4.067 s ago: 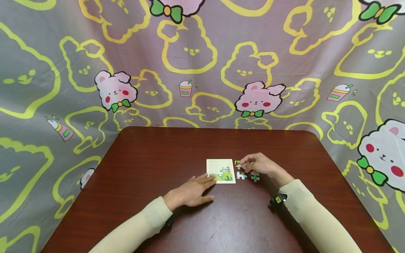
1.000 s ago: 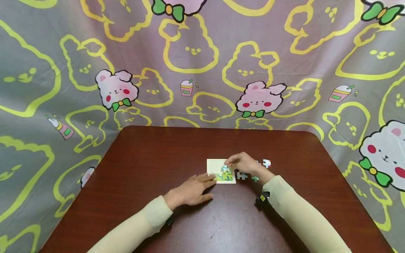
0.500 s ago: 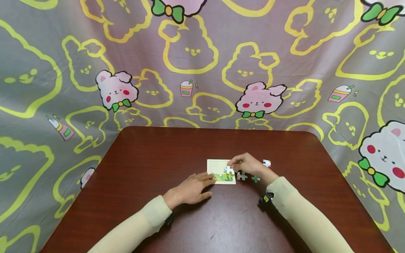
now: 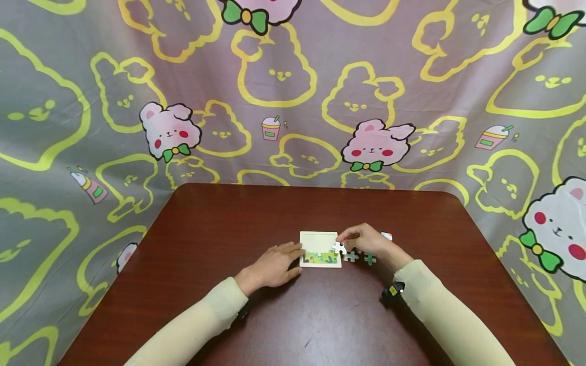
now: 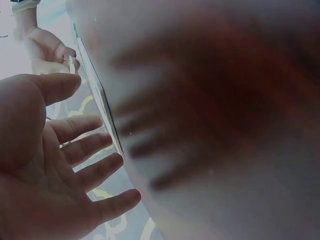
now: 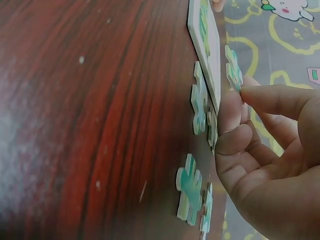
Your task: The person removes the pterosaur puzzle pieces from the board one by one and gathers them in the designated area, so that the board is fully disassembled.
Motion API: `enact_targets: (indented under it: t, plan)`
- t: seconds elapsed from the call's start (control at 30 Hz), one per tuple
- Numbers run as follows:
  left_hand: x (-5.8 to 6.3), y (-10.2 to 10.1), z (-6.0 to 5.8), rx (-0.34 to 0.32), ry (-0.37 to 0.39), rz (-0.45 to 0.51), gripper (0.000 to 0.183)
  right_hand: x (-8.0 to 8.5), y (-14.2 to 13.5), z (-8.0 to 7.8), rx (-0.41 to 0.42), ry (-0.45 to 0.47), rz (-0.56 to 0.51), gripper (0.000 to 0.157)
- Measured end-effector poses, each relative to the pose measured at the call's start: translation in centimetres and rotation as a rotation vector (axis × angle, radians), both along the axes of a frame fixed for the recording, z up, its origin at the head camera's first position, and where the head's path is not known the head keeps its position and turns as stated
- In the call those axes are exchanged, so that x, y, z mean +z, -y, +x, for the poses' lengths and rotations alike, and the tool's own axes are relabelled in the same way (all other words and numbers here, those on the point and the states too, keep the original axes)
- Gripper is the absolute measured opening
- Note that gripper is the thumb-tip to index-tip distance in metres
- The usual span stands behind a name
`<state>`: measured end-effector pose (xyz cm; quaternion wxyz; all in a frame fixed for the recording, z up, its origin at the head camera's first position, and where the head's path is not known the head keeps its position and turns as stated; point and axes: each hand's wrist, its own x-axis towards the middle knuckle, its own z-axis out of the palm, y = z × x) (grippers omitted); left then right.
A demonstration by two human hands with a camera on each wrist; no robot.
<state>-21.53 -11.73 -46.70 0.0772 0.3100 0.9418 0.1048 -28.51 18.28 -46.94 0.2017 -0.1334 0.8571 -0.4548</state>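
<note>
A small pale puzzle tray (image 4: 320, 234) lies near the table's middle, with joined green and yellow pieces along its lower part. My left hand (image 4: 273, 265) rests beside it, fingers extended and fingertips at its left edge. In the left wrist view, that hand (image 5: 55, 150) has its fingers spread. My right hand (image 4: 367, 241) pinches a jigsaw piece (image 4: 339, 248) between thumb and fingers over the tray's right edge. Seen from the right wrist, the held piece (image 6: 233, 69) is tilted up off the table, white and green-blue.
Loose jigsaw pieces lie right of the tray: a blue-white one (image 4: 350, 257), a green one (image 4: 370, 259) and one farther back (image 4: 386, 236) partly behind the right hand. The brown table (image 4: 220, 218) meets a patterned curtain (image 4: 302, 112) at its back.
My right hand has drawn back rightward from over the tray, carrying the jigsaw piece. The left hand has slid slightly left, off the tray's lower left corner, uncovering more of the picture.
</note>
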Motion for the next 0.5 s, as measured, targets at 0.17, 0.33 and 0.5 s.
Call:
enact_targets:
  t: [0.17,0.33,0.5]
  plan:
    - [0.1,0.1,-0.7,0.040,0.015,-0.019,0.055,-0.2,-0.6,0.0,-0.008,0.000,0.002,0.020]
    - [0.1,0.1,-1.3,0.067,0.024,-0.050,0.058,-0.2,-1.2,0.0,-0.010,-0.001,-0.005,0.019]
    - [0.2,-0.1,-1.7,0.075,0.023,-0.075,0.061,0.0,-1.9,0.2,0.014,-0.010,-0.012,0.020]
